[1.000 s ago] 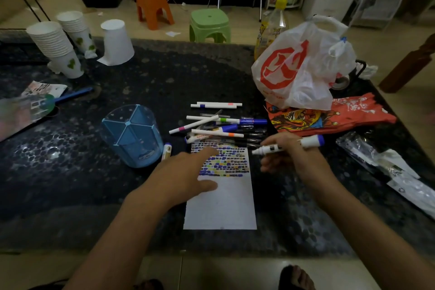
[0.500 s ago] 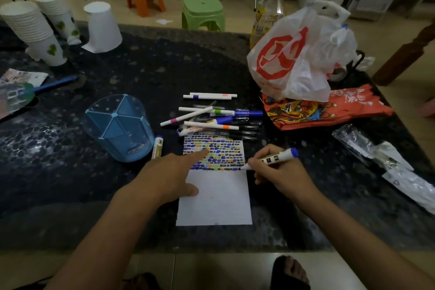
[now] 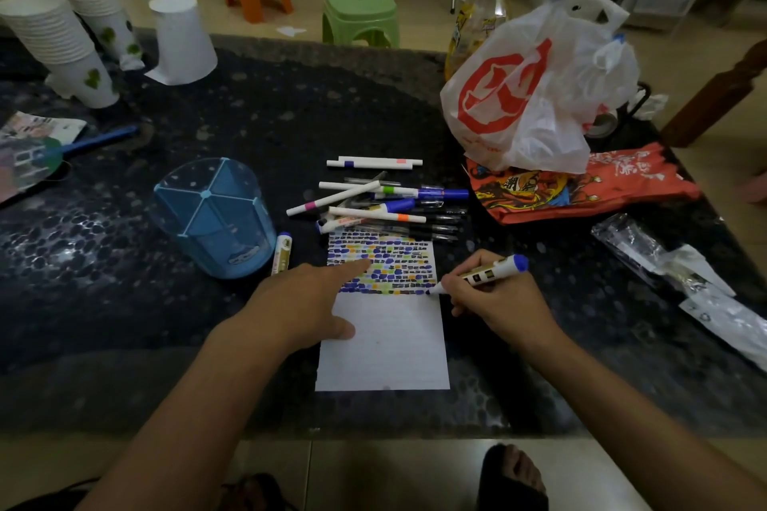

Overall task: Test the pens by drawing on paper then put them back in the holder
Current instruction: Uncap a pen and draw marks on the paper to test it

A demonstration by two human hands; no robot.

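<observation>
Your right hand pinches a white marker with a blue cap end, its tip touching the right edge of the white sheet of paper at the lowest row of marks. Your left hand lies flat on the sheet's left side, fingers spread and forefinger stretched out over the coloured dashes, pinning it to the dark speckled table.

Rows of blue, yellow, green and black test dashes fill the far part of the paper; the near part is bare, so you have room for more.

Just beyond the sheet's far edge lies a loose heap of white, blue and black pens, none yet returned. To the left, the translucent blue divided pen holder stands apparently empty, with one short white marker lying beside it on the table.

Judging by that, testing is well advanced, but the putting-back has barely started: the marker in your grip, then the whole heap.
</observation>
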